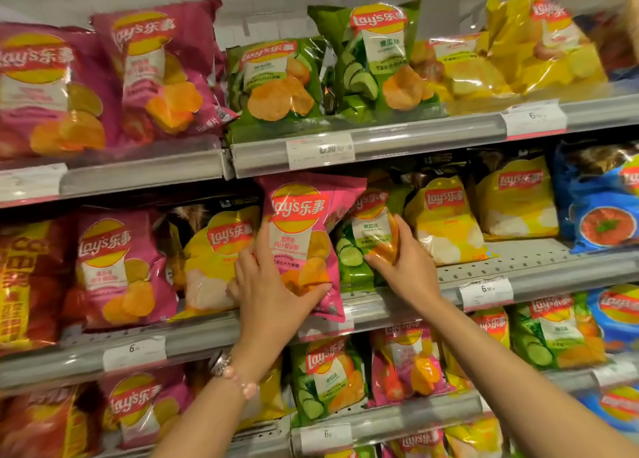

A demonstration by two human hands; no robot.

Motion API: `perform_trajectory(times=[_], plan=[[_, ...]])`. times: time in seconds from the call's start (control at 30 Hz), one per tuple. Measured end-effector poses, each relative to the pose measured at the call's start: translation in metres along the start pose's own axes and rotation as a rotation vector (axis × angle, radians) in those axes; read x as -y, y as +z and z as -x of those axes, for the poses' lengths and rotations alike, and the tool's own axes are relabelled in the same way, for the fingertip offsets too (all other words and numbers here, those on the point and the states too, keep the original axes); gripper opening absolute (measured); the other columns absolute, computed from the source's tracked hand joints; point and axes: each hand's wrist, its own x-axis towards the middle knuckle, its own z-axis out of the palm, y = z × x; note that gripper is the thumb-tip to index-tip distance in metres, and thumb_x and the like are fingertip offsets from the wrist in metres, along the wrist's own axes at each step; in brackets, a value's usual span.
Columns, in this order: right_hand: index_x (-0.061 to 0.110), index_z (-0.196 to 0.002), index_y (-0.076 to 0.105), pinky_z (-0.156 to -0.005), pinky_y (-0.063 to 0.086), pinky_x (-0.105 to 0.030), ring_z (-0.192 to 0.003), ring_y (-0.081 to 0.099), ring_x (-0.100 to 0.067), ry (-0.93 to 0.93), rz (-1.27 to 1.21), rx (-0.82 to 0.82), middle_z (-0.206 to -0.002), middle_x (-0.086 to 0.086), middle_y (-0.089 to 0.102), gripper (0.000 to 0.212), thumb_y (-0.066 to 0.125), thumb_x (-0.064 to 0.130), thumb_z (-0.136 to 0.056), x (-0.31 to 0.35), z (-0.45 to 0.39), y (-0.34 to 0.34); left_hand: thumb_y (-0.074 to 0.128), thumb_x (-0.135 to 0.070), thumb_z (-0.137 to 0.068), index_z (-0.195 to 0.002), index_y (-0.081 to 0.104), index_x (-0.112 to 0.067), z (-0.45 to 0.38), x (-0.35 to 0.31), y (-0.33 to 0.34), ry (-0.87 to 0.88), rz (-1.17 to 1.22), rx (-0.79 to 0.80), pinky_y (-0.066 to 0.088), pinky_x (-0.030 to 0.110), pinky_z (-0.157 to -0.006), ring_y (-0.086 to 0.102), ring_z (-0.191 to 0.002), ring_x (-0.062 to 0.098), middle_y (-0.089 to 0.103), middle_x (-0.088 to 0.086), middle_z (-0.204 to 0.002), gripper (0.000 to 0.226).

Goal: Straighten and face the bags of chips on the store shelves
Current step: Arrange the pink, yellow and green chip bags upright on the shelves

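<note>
On the middle shelf (539, 277) a pink chip bag (299, 229) stands upright at the front, its bottom hanging over the shelf edge. My left hand (266, 288) grips its lower part, thumb across the front and fingers behind. Right beside it a green cucumber chip bag (363, 243) leans, partly hidden behind the pink one. My right hand (403, 260) holds the green bag's lower right side, fingers curled round it.
Yellow bags (446, 219) and a blue bag (601, 201) stand to the right on the same shelf, a yellow bag (214, 260) and pink bag (121, 267) to the left. The upper shelf (415, 139) carries pink, green and yellow bags. Lower shelves hold more bags.
</note>
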Motion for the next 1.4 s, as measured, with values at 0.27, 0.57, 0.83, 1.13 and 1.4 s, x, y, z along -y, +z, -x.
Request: perform_trajectory(times=[0.27, 0.57, 0.83, 1.13, 1.4], plan=[[0.012, -0.150, 0.021, -0.110, 0.031, -0.044, -0.136, 0.033, -0.025, -0.023, -0.056, -0.089, -0.148, -0.010, 0.036, 0.086, 0.044, 0.065, -0.086, 0.027, 0.017, -0.016, 0.081, -0.062, -0.053, -0.149, 0.007, -0.030, 0.001, -0.006, 0.013, 0.012, 0.053, -0.019, 0.026, 0.041, -0.105, 0.028, -0.128, 0.020, 0.032, 0.003, -0.134, 0.125], [0.025, -0.151, -0.001, -0.063, 0.047, -0.004, -0.080, 0.060, 0.019, 0.172, -0.846, 0.374, -0.109, 0.020, 0.058, 0.096, 0.067, 0.024, -0.084, 0.085, 0.028, -0.021, 0.079, -0.050, -0.055, -0.147, 0.005, -0.032, 0.006, -0.030, 0.026, 0.052, 0.036, -0.087, 0.020, 0.029, -0.095, 0.032, -0.121, 0.018, 0.033, -0.001, -0.126, 0.120], [0.018, -0.124, 0.054, -0.075, 0.058, -0.028, -0.095, 0.070, -0.016, 0.160, -0.901, 0.353, -0.109, -0.002, 0.070, 0.047, 0.070, 0.030, -0.081, 0.072, 0.018, -0.015, 0.074, -0.068, -0.054, -0.147, 0.001, -0.037, 0.010, -0.029, 0.016, 0.094, 0.009, -0.054, 0.029, 0.035, -0.103, 0.029, -0.125, 0.016, 0.029, -0.002, -0.132, 0.122], [0.012, -0.105, 0.068, -0.070, 0.057, -0.025, -0.086, 0.071, -0.016, 0.092, -0.886, 0.339, -0.096, -0.004, 0.074, 0.027, 0.070, 0.025, -0.082, 0.069, 0.012, -0.016, 0.057, -0.069, -0.076, -0.141, 0.032, -0.034, 0.011, 0.012, -0.029, 0.099, 0.279, 0.010, 0.032, 0.015, -0.103, 0.035, -0.123, -0.009, 0.037, -0.010, -0.138, 0.078], [0.013, -0.098, 0.070, -0.064, 0.053, -0.022, -0.080, 0.072, -0.017, 0.106, -0.849, 0.403, -0.087, -0.002, 0.075, 0.026, 0.069, 0.031, -0.080, 0.086, 0.015, -0.011, 0.075, -0.063, -0.064, -0.147, 0.024, -0.017, -0.036, 0.090, -0.050, -0.313, -0.022, -0.016, 0.029, 0.043, -0.110, 0.027, -0.136, 0.030, 0.031, 0.015, -0.145, 0.108]])
